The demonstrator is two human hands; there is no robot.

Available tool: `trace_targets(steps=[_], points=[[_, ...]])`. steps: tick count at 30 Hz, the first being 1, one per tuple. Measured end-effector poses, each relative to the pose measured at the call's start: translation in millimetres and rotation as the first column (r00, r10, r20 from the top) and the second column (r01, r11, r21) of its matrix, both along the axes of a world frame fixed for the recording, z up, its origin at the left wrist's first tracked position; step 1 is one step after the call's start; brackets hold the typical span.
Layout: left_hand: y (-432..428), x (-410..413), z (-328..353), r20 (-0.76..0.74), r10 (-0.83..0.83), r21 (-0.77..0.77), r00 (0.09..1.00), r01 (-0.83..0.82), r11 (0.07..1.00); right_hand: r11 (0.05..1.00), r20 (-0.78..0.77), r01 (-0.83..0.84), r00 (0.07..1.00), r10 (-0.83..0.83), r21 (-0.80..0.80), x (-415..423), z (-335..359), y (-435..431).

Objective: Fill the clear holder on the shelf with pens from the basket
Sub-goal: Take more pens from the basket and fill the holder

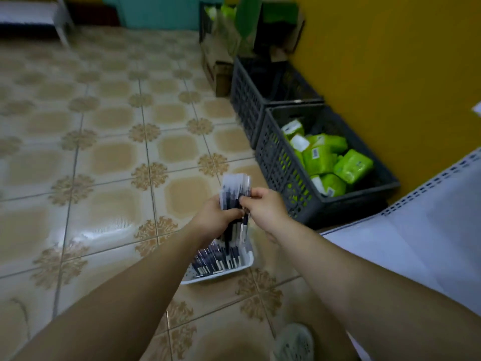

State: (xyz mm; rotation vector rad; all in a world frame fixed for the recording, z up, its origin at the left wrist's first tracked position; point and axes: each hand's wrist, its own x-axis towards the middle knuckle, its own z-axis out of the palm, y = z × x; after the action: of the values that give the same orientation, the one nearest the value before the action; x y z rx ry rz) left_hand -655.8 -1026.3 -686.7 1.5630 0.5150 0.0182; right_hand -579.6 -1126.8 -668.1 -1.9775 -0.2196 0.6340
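Gripping a bundle of pens [234,187] in left hand [216,217], fingers curled round its lower half; pinching the same bundle around mid-length with right hand [263,207], thumb and fingers closed on it; holding the bundle roughly upright, long axis pointing up and away from the body; blurred, so cannot tell the count; hovering right above white basket [208,279] on tiled floor [104,152], with loose pens [216,259] lying inside it; cannot tell whether the held ends clear those below. No sight of clear holder anywhere in view; guessing it sits on the white perforated-edged shelf [429,230] off to the right and higher than the hands; judging right hand the nearer one to that side; likely calls for swinging the bundle up and rightward, keeping the long axis vertical for dropping in. Further out: dark crate [276,162] with green packs [351,165] just beyond the hands, against yellow wall [390,61]; second dark crate [247,95] behind it; shoe [294,340] at bottom edge.
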Motion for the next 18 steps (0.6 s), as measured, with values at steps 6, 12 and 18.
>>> trace_targets(steps=[6,12,18], points=[[-61.4,-31.9,139.2,0.166,-0.123,0.192,0.978,0.091,0.977,0.996,0.239,0.062,0.968,-0.076,0.065,-45.9,133.5,-75.3],[-148.8,-71.4,252.8,0.388,-0.261,0.271,0.884,0.161,0.949,0.971,0.444,0.127,0.872,-0.206,0.203,-100.8,248.4,-166.4],[-232.3,-93.2,310.6,0.507,-0.369,0.297,0.779,0.244,0.923,0.946,0.555,0.223,0.768,-0.320,0.236,-145.4,312.8,-256.3]])
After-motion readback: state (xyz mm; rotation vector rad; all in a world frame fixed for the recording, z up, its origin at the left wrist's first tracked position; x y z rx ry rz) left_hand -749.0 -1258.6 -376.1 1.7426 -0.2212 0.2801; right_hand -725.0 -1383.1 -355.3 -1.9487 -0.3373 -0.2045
